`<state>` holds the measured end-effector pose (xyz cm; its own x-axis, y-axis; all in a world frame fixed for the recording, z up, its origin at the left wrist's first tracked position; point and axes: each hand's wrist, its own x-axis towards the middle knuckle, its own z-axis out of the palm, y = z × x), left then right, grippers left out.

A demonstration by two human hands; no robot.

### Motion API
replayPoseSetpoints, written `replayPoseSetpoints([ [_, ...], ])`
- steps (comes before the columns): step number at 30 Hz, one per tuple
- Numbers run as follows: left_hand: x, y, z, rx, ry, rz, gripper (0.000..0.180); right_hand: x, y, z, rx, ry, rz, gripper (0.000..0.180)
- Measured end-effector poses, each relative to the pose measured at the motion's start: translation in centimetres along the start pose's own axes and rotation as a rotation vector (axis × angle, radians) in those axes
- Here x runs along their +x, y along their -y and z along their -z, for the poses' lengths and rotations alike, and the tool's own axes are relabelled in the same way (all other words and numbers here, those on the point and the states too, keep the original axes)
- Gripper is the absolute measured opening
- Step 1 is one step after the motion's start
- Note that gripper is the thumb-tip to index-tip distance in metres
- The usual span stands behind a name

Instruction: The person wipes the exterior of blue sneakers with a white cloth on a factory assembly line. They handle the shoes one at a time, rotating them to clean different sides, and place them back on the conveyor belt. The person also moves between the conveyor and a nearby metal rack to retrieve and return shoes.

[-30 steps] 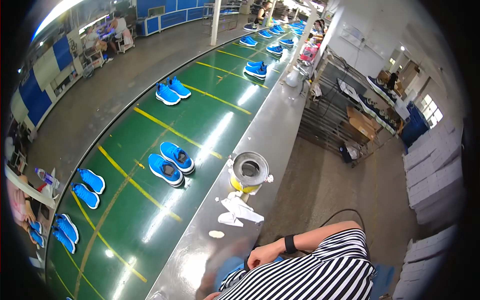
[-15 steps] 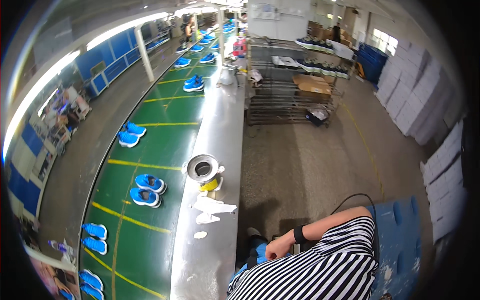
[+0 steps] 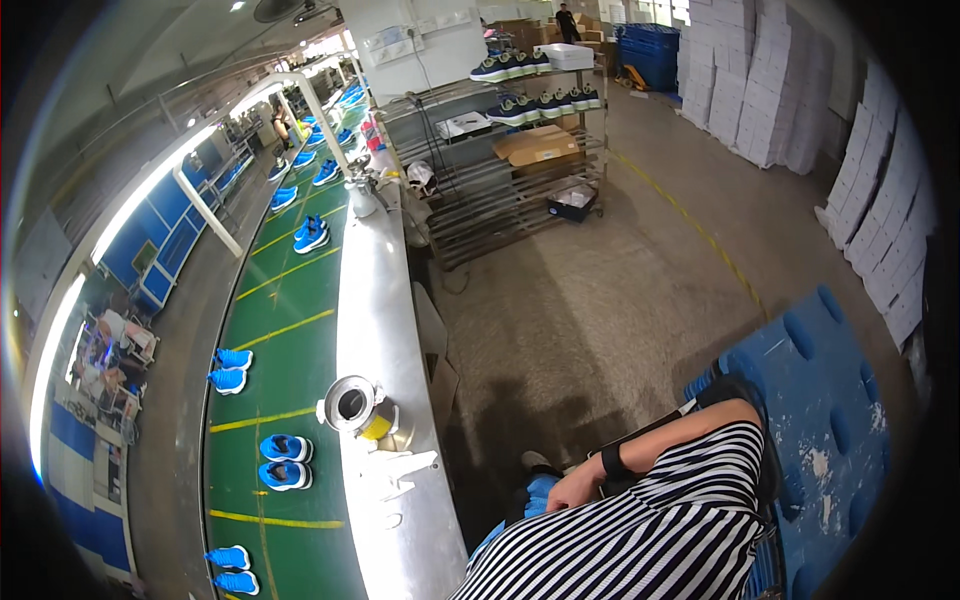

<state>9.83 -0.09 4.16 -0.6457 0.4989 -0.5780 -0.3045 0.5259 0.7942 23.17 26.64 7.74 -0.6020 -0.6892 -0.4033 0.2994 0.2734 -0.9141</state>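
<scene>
My right hand (image 3: 570, 490), with a black band on its wrist, is held low at my lap beside some blue cloth-like material (image 3: 540, 494). Its fingers point down and are mostly hidden, so whether they hold anything does not show. The left hand is out of sight. To the left, pairs of blue sneakers (image 3: 285, 462) with white soles stand on a green conveyor belt (image 3: 285, 380) marked with yellow lines. On the metal ledge (image 3: 372, 275) beside the belt sit a round metal container (image 3: 352, 400) with a yellow band and crumpled white scraps (image 3: 390, 478).
A metal rack (image 3: 500, 220) ahead carries dark sneakers (image 3: 545, 105) and an open cardboard box (image 3: 540, 148). White boxes (image 3: 740, 85) are stacked at the right. A worn blue plastic panel (image 3: 820, 400) stands close on my right. One person (image 3: 568, 25) is far back; another (image 3: 280, 125) is by the belt.
The view has swung to the right, so the belt and rack appear farther left. My right hand stays low at my lap, the forearm shifted slightly.
</scene>
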Motion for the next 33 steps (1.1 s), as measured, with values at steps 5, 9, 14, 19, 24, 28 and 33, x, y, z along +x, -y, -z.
replayPoseSetpoints([
  [5, 0.1, -0.8, -0.7, 0.005, -0.014, 0.015, 0.032, -0.9, -0.9, 1.7, -0.098, 0.087, 0.036, 0.028],
  [9, -0.7, -0.5, -0.7, -0.036, -0.070, 0.049, 0.031, -3.0, -1.1, 2.9, -0.224, -0.026, -0.090, 0.028],
  [14, -1.8, 0.2, -1.2, -0.125, -0.139, 0.105, 0.031, -5.4, -2.0, 4.2, 0.111, -0.137, -0.153, 0.025],
  [19, -2.2, 1.0, -1.3, -0.199, -0.199, 0.153, 0.030, -4.6, -1.7, 6.9, 0.064, -0.055, -0.186, 0.024],
  [24, -2.5, 1.6, -1.1, -0.270, -0.262, 0.213, 0.030, -3.8, -1.6, 9.8, -0.016, -0.043, -0.249, 0.023],
  [28, -3.4, 2.4, -1.1, -0.328, -0.290, 0.248, 0.029, -3.2, -0.4, 11.4, 0.007, 0.047, -0.273, 0.021],
  [33, -5.7, 4.0, -1.4, -0.409, -0.355, 0.278, 0.029, -0.7, 0.2, 12.9, 0.024, 0.173, -0.330, 0.022],
])
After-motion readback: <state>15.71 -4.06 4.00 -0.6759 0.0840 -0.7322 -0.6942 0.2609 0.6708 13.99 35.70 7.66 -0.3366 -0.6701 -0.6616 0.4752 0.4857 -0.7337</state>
